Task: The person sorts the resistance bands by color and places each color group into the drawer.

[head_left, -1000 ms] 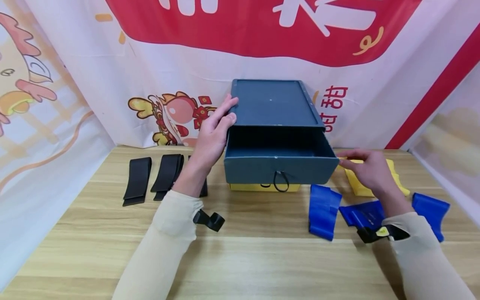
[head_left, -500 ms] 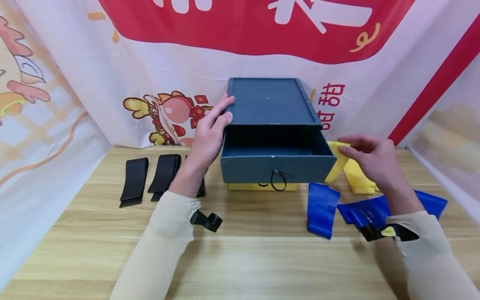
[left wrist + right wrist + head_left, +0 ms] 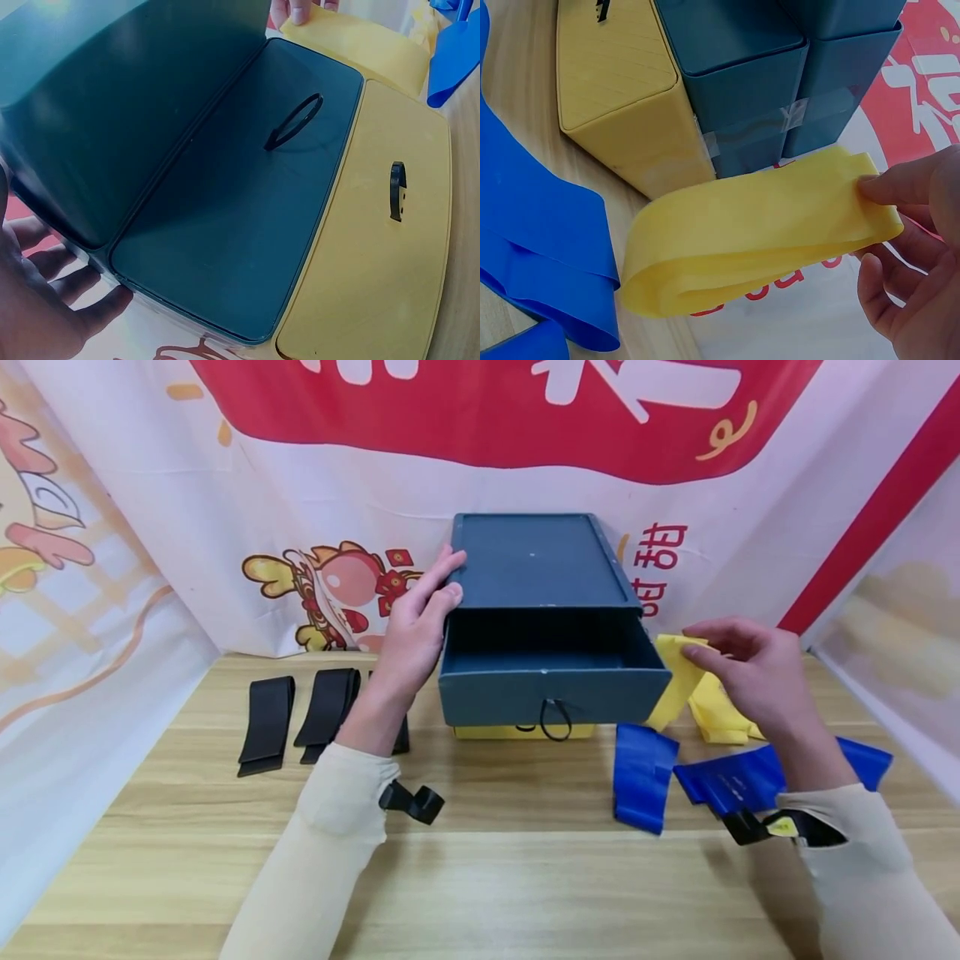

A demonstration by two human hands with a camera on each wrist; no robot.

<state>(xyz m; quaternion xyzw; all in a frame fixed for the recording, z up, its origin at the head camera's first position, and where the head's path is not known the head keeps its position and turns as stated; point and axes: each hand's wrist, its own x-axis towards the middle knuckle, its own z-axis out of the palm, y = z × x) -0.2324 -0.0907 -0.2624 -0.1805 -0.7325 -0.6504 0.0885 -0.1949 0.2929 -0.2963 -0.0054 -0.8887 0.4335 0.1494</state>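
A dark blue-green drawer unit (image 3: 536, 560) stands at the back with its top drawer (image 3: 555, 697) pulled out; no contents show inside. In the left wrist view the middle drawer (image 3: 232, 195) and the yellow bottom drawer (image 3: 367, 217) are closed, each with a black loop handle. My left hand (image 3: 411, 631) rests against the unit's left side, fingers extended. My right hand (image 3: 765, 681) pinches one end of a folded yellow resistance band (image 3: 675, 677) between thumb and fingers, beside the unit's right side. The band's looped end hangs down in the right wrist view.
Another yellow band (image 3: 718, 714) lies behind my right wrist. Blue bands (image 3: 645, 777) lie on the table at right, one partly hidden by my right arm. Folded black bands (image 3: 266, 722) lie at left, one mostly behind my left wrist. A printed cloth (image 3: 360, 485) hangs behind.
My right hand has lifted the yellow band from the table and moved slightly up and to the right with it. The left hand stays on the drawer unit.
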